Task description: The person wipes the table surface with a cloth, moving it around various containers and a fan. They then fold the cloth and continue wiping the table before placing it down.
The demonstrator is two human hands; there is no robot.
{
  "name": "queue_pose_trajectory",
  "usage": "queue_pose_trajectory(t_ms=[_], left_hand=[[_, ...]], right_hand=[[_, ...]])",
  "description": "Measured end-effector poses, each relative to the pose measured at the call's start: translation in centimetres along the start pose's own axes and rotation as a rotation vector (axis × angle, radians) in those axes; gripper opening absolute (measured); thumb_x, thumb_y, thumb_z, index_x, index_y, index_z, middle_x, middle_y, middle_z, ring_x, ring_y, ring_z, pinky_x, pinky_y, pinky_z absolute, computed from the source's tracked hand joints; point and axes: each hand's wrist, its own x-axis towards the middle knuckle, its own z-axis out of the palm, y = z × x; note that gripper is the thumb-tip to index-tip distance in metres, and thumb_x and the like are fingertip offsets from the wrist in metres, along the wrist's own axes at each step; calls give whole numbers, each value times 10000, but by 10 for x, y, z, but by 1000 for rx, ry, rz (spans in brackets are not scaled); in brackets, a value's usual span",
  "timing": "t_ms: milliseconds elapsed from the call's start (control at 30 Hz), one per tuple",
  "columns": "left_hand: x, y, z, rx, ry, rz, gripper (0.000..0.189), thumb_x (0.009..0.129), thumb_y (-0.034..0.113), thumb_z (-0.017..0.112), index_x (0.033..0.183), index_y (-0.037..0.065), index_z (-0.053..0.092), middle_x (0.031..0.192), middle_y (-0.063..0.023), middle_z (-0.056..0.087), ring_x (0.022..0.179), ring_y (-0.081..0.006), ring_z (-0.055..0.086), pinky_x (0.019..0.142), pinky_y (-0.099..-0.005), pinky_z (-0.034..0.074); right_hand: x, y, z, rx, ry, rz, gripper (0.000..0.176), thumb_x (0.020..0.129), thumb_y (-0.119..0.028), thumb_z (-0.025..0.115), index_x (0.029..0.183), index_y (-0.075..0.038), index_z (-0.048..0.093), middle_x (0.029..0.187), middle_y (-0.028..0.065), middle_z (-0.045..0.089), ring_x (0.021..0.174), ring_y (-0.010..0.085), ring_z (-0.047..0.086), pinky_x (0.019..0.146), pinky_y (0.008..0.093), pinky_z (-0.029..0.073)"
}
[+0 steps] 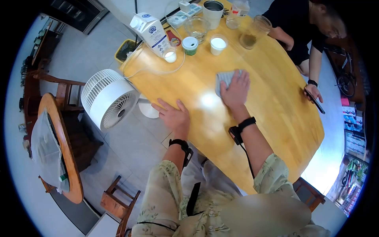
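Observation:
My right hand (pixel 237 91) lies over a folded grey cloth (pixel 223 79), pressing it against the wooden table (pixel 284 118). Part of the cloth shows to the left of the fingers; the rest is under the hand. At the table's left edge rests my left hand (pixel 175 117), fingers spread and holding nothing. Beyond the cloth stand a white cup with white liquid (pixel 218 44) and a green-and-white lidded tub (pixel 190 46). Farther left, a small clear cup of white liquid (pixel 170 56) is beside a milk carton (pixel 151 34).
A glass jug (pixel 197 28), white tumbler (pixel 212 17) and glass vessel with dark contents (pixel 248 40) occupy the far end. A white fan (pixel 110 100) stands left of the table. At right, another person holds a phone (pixel 314 101). A cable (pixel 162 72) crosses the table's left corner.

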Motion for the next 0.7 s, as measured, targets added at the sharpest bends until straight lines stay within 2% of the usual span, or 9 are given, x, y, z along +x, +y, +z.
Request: queue_pose_trajectory(t_ms=[133,200,233,300,333,400,500,567,700], left_hand=[[0,-5,3,-60,8,-9,770,993,458,469,1534,-37,234,1599,-311,124,1241,-486,456,1016,-505,442],[2,-10,7,-110,49,33,773,995,461,466,1534,-41,234,1593,-317,148,1256,-496,446,1038,-505,421],[-3,-15,9,-156,81,81,776,997,464,464,1534,-46,233,1586,-323,173,1271,-505,436,1061,-504,400],[5,-22,15,-258,135,114,783,998,468,459,1534,-54,227,1578,-331,196,1315,-503,402,1083,-502,377],[1,-23,19,-363,176,150,791,1000,471,455,1534,-63,220,1570,-339,219,1358,-500,368,1106,-499,354],[12,-22,14,-434,182,141,796,1004,474,447,1534,-71,210,1569,-335,232,1403,-478,318,1132,-486,324],[9,-19,7,-512,163,136,808,1010,486,430,1535,-81,193,1577,-319,234,1462,-446,243,1176,-464,265],[6,-21,12,-523,152,144,814,1014,495,420,1536,-83,186,1587,-307,225,1476,-436,219,1192,-455,237],[-3,-18,14,-473,154,116,836,1014,527,404,1545,-71,160,1589,-298,224,1479,-435,212,1206,-443,211]], right_hand=[[-9,-50,13,15,-37,-121,818,907,-518,517,1524,-11,339,1591,260,262,1501,411,175,1232,509,90],[-15,-81,12,109,-86,-331,723,945,-484,511,1521,-72,366,1600,217,274,1509,377,173,1234,499,107],[-26,-86,11,113,-90,-318,723,945,-484,511,1521,-72,366,1600,217,274,1509,377,173,1234,499,107],[-34,-96,9,218,-188,-557,630,955,-438,514,1500,-135,425,1604,172,293,1512,342,189,1237,491,111],[-44,-88,9,210,-193,-535,630,955,-438,514,1500,-135,425,1604,172,293,1512,342,189,1237,491,111],[-52,-85,14,228,-160,-678,569,959,-389,515,1469,-142,469,1594,158,317,1508,332,209,1234,489,123],[-85,-71,7,285,-143,-639,551,945,-354,550,1449,-142,487,1572,154,353,1497,331,237,1226,494,155],[-131,-54,-13,319,-97,-554,550,881,-313,637,1387,-123,532,1541,148,393,1471,330,292,1211,503,202],[-208,-5,-45,298,-222,-408,609,866,-287,658,1426,-124,486,1555,142,368,1475,338,280,1206,517,214]])
